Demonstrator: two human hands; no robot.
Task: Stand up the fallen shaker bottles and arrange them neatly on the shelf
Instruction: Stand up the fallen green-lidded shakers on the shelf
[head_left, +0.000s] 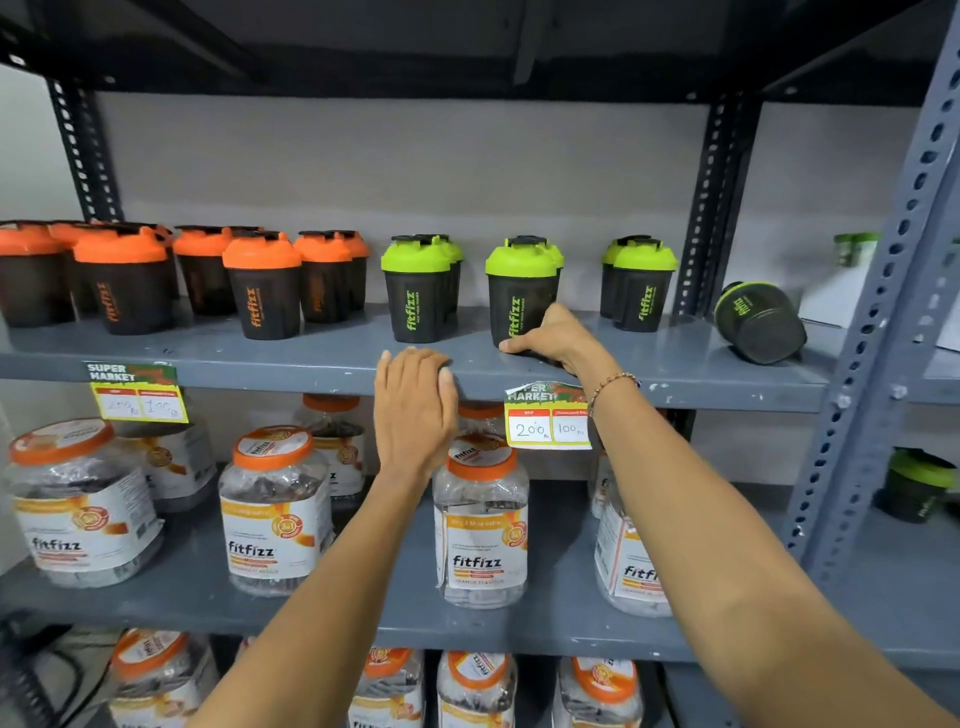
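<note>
On the grey shelf (332, 366) I see orange-lidded shaker bottles (262, 286) grouped upright at the left and green-lidded shaker bottles (415, 288) upright toward the middle and right, all dark-bodied; I cannot tell if anything is inside them. One fallen shaker (759, 322) lies on its side at the far right of the same shelf, base toward me. Below stand clear jars (480, 525) with orange lids, packed with sachets. My right hand (553, 338) grips the base of an upright green-lidded bottle (521, 291), thumb along the front bottom edge, fingers wrapped around the right side. My left hand (413, 410) holds nothing, fingers loosely extended and together, their tips resting on the shelf's front lip.
</note>
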